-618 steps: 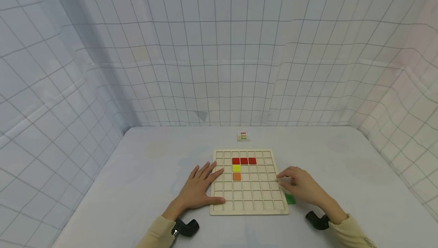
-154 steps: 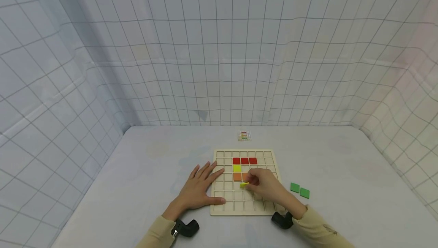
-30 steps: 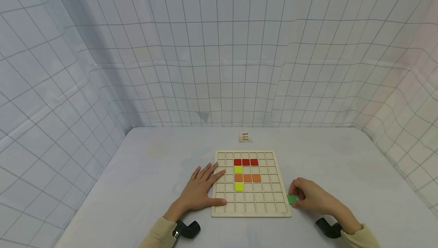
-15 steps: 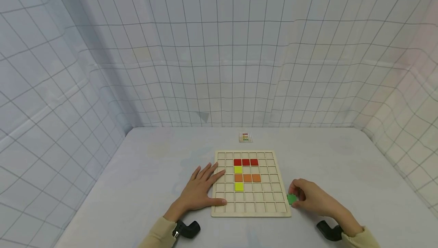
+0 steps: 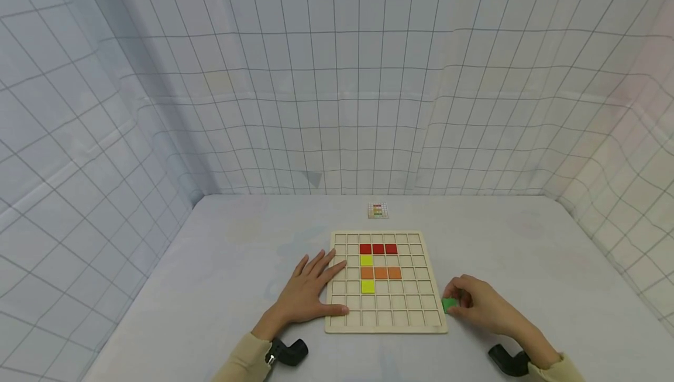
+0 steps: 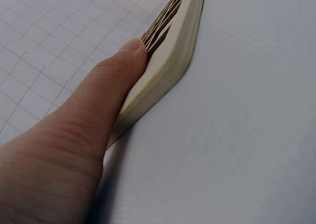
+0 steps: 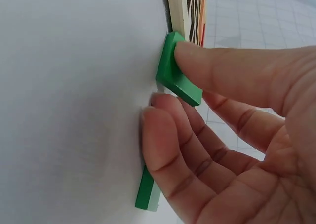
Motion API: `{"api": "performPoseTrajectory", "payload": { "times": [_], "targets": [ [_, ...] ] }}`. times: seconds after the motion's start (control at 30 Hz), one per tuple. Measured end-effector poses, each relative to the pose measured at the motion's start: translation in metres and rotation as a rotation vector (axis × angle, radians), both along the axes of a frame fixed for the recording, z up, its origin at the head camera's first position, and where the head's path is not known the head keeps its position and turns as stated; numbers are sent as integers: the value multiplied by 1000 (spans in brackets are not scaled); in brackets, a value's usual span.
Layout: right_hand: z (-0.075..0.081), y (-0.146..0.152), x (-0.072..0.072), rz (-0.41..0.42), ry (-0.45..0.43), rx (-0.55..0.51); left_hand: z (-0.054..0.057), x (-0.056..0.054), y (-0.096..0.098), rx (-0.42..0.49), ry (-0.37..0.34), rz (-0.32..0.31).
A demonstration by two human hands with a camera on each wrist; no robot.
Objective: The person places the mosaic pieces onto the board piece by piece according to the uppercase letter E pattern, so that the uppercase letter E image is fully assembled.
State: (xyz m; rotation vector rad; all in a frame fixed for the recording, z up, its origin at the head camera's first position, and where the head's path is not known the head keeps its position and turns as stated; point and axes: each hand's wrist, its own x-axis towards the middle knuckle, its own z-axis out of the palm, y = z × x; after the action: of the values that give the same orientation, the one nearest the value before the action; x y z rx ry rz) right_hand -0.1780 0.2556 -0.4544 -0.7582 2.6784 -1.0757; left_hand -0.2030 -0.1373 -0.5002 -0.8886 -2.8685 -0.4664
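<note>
A pale wooden grid board [image 5: 416, 302] lies on the table. Set in its cells are a row of three red tiles [image 5: 378, 249], a yellow tile [image 5: 366, 260], three orange tiles [image 5: 381, 273] and a lower yellow tile [image 5: 367, 286]. My left hand [image 5: 306, 293] rests spread on the board's left edge, its thumb [image 6: 111, 81] on the near left corner. Beside the board's right edge, my right hand [image 5: 476, 305] pinches a green tile [image 7: 173, 73], which is tilted off the table. Another green tile [image 7: 147, 190] lies under the curled fingers, mostly hidden by them in the head view.
A small card [image 5: 378, 211] with a printed colour grid lies behind the board. Grid-patterned white cloth [image 5: 337, 107] hangs around the back and sides of the white table [image 5: 237, 265]. A black camera mount sits at each wrist.
Since several seconds ago, the second yellow tile has been set below the orange row and the right hand has moved right to the green tiles. Over the last second, the pinched tile has tilted slightly.
</note>
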Motion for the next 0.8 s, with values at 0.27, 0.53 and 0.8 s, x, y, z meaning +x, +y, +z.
{"api": "performPoseTrajectory", "payload": {
  "times": [0.27, 0.53, 0.8],
  "targets": [
    [2, -2, 1, -26, -43, -13, 0, 0, 0, 3, 4, -1],
    [4, -12, 0, -50, 50, -56, -1, 0, 0, 10, 9, -3],
    [4, -42, -1, -2, 50, -216, -3, -1, 0, -3, 10, 4]
  ]
}}
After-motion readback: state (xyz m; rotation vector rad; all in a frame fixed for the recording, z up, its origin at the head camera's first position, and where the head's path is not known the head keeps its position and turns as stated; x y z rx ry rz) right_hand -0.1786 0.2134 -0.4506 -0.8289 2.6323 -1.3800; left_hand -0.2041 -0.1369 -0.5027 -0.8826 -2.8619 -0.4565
